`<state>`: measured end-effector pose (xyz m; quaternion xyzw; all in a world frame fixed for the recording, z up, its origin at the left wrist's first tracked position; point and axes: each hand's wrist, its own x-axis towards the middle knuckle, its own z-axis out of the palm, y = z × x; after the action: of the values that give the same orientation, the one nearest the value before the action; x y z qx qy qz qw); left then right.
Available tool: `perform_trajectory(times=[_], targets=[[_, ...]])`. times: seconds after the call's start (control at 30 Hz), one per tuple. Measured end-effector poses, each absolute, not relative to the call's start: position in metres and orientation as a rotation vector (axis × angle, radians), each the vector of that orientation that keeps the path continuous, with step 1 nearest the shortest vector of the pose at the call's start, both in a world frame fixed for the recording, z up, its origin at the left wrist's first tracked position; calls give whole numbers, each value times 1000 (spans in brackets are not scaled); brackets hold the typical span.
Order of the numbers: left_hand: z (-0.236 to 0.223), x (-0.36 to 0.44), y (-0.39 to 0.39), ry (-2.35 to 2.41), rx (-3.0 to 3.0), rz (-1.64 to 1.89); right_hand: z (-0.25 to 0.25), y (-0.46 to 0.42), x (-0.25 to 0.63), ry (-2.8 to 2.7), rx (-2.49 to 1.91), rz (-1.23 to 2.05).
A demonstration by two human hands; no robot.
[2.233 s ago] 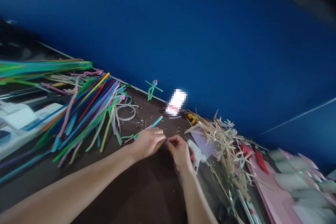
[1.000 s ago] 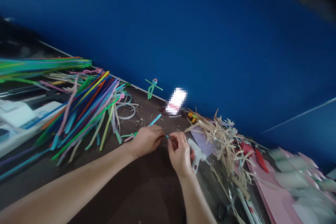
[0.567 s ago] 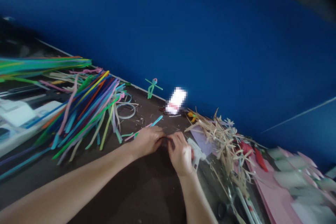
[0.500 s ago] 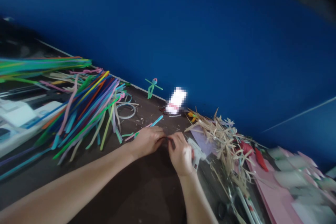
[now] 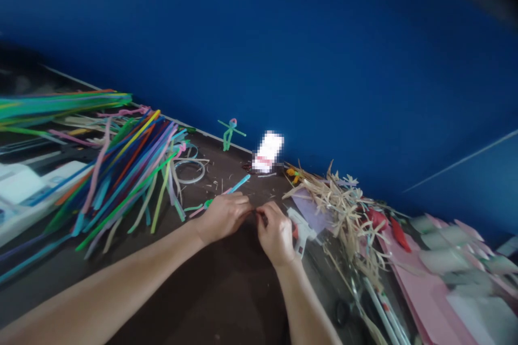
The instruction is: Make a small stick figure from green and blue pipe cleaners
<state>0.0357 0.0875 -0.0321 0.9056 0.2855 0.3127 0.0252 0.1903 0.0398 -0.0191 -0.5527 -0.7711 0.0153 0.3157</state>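
My left hand [image 5: 226, 218] is closed in a pinch, fingertips pointing right. Facing it, my right hand [image 5: 274, 230] pinches too, thumb and forefinger together. The fingertips almost meet over the dark table, and what they grip is mostly covered; a small blue bit seen there earlier looks like pipe cleaner. A light blue pipe cleaner [image 5: 239, 184] sticks out behind my left hand. Green and pink ends [image 5: 197, 209] show at that hand's left; whether they join the blue one is hidden. A green pipe-cleaner figure [image 5: 229, 135] with a pink-topped head stands against the wall.
Many-coloured pipe cleaners [image 5: 125, 167] are heaped at left, by a white device [image 5: 24, 186] and a clear ring [image 5: 190, 171]. Right of my hands lie a white glue gun [image 5: 301, 229], purple paper [image 5: 309, 207], dried straw-like strips [image 5: 343, 205] and pink sheets [image 5: 421, 285]. A blurred-out bright screen [image 5: 268, 152] leans behind.
My hands stay pinched together with small finger movements. The blue bit between the fingertips has gone out of sight. The protruding blue pipe cleaner shifts slightly, and the whole view drifts a little.
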Motion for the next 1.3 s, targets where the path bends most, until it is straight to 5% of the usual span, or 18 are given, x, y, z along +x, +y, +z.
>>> perform_trajectory(times=[0.63,0.93,1.17,1.3], targets=[[-30,37,87,822,2753,975,-33,52,186,-1451,-1422,780],[-38,35,96,1091,1897,1692,-40,63,194,-683,-1130,1017],[-48,41,105,759,1051,1114,-40,62,192,-608,-1035,1038],[-41,44,102,671,862,1111,-39,59,187,-765,-1166,1067]])
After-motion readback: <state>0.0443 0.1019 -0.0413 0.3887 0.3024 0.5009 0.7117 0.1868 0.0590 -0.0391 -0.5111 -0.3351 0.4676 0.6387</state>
